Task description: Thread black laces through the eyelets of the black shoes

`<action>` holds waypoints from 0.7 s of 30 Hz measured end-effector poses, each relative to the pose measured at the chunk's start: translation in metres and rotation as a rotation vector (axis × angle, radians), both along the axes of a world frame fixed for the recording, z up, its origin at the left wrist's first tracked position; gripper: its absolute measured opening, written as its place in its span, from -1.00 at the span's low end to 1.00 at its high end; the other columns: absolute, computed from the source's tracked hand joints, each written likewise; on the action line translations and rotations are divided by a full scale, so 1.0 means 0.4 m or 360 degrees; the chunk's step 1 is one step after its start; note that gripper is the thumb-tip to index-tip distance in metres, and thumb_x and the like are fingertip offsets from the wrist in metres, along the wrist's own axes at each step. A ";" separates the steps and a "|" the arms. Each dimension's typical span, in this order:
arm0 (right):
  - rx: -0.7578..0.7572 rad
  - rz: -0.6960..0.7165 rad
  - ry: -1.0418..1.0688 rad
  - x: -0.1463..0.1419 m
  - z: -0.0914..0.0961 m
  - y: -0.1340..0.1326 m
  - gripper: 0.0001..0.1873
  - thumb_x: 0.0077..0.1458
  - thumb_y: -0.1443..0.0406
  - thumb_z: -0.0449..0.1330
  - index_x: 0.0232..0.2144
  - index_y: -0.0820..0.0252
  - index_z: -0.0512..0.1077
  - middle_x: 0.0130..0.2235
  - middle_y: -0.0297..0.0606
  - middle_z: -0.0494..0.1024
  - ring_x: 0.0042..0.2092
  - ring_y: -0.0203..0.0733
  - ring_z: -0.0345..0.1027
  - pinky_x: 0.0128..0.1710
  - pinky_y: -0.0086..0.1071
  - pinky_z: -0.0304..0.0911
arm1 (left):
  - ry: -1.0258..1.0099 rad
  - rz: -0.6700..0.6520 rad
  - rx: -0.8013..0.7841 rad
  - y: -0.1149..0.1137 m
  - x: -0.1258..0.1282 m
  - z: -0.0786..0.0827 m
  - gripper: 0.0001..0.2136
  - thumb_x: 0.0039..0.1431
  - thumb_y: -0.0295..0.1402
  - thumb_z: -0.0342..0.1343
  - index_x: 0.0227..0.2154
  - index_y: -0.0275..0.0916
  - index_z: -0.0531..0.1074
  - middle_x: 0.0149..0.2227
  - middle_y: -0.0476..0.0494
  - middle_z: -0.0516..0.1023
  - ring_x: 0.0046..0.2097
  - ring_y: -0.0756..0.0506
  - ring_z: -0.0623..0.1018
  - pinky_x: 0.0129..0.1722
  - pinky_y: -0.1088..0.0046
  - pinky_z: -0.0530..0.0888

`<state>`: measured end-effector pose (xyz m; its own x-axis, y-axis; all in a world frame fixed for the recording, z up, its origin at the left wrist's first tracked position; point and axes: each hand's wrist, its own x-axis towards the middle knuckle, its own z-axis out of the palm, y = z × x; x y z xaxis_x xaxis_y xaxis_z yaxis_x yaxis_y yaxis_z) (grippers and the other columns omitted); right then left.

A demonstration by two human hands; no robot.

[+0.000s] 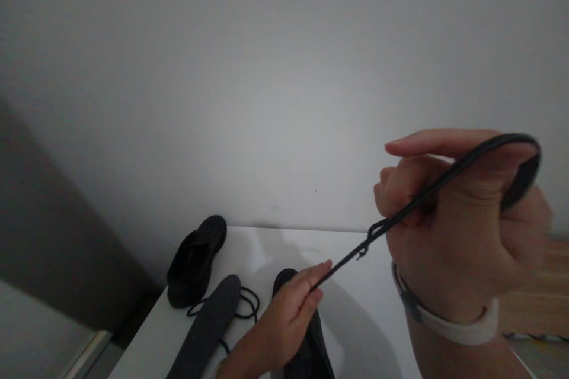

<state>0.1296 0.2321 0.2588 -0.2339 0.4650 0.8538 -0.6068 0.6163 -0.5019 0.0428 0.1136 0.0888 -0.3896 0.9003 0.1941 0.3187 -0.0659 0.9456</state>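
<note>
A black shoelace (422,200) runs taut and slanting between my two hands, with a small loop or tangle partway along it. My left hand (284,317) pinches its lower end between thumb and fingers, just above a black shoe (313,343) that this hand partly covers. Higher up and nearer the camera, my right hand (466,213) has its fingers curled in, and the lace passes around it. A pale band (462,323) circles my right wrist. Where the lace's lower end goes is hidden.
On the white table (360,290) a second black shoe (198,260) stands at the back left. Beside it lie a dark grey insole (211,320) and a loose black lace (249,302). A plain wall (288,100) rises right behind the table.
</note>
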 end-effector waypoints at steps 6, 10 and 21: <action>-0.0653 0.0678 0.0009 -0.027 0.020 -0.045 -0.54 0.43 0.20 -0.09 -0.38 0.16 0.52 -0.62 -0.45 0.18 -0.62 -0.35 -0.09 -0.68 -0.45 -0.18 | -0.0816 -0.0512 0.0101 0.000 0.107 0.042 -0.42 0.32 0.10 -0.10 0.00 -0.29 0.55 -0.39 -0.17 0.58 -0.21 -0.14 0.60 -0.07 0.31 0.49; -0.1067 0.0927 0.0084 -0.015 0.009 -0.013 -0.50 0.43 0.19 -0.14 -0.43 0.16 0.47 -0.58 -0.48 0.08 -0.61 -0.37 -0.25 -0.71 -0.51 -0.20 | -0.0995 -0.0391 0.0199 -0.019 0.107 0.016 -0.50 0.27 0.07 0.05 -0.22 -0.31 0.63 -0.47 -0.08 0.47 -0.39 0.00 0.48 -0.28 0.48 0.43; -0.1169 0.1468 -0.0589 -0.051 -0.119 -0.097 -0.65 0.22 0.08 0.15 -0.50 0.16 0.43 -0.54 -0.46 0.19 -0.60 -0.39 -0.13 -0.66 -0.52 0.00 | -0.1590 0.0352 0.0886 -0.120 -0.002 0.053 -0.74 0.29 -0.15 0.02 0.00 0.08 0.43 0.05 -0.10 0.57 0.09 -0.24 0.54 0.04 0.03 0.50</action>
